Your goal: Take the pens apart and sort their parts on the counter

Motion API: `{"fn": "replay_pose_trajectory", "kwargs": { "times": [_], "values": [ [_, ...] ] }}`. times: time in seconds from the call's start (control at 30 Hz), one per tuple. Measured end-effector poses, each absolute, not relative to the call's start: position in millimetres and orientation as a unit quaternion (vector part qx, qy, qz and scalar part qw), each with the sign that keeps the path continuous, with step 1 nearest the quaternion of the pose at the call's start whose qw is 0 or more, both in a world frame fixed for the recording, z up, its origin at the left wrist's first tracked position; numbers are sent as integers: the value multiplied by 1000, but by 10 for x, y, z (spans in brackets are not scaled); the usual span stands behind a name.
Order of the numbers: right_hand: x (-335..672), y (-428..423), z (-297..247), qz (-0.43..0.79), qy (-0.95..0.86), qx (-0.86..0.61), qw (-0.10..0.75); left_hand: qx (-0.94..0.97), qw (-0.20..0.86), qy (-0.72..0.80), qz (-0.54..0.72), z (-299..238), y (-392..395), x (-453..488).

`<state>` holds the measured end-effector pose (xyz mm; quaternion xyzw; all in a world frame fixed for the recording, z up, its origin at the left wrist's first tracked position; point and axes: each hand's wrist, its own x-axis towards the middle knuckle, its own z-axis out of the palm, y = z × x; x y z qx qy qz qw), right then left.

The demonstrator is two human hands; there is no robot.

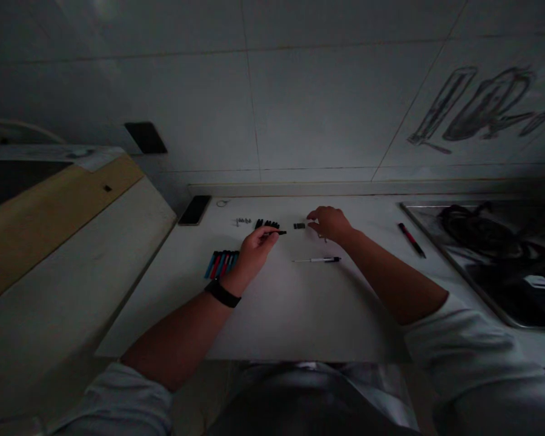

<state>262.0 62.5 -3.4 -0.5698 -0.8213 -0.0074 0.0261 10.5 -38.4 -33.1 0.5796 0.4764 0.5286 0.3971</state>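
My left hand (257, 243) is closed, pinching a small black pen part (282, 232) that points to the right. Beside it, just behind the fingers, lie several black pen parts (267, 224) in a row. My right hand (329, 223) hovers low over the table, thumb and forefinger apart, close to a few small dark pieces (299, 226). A small shiny bit below its palm is too small to name. In front of both hands lies a white and black pen (317, 260) with a thin tip. Several blue and red pen barrels (218, 264) lie partly behind my left wrist.
Small metal parts (243, 221) and a thin ring (222, 203) lie toward the back of the white table (300, 321). A phone (195, 210) is at the back left. On the right are a red and black pen (411, 240) and a metal-rimmed sink (440, 248) holding dark items.
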Motion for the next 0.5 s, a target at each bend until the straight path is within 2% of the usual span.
{"fn": "replay_pose_trajectory", "kwargs": {
  "times": [0.2, 0.5],
  "values": [
    [2514, 764, -118, 18, -806, -592, 3, 540, 449, 463, 541, -330, -389, 120],
    [2524, 760, -179, 60, -785, -615, 39, 400, 656, 330, 548, -301, -392, 129]
  ]
}}
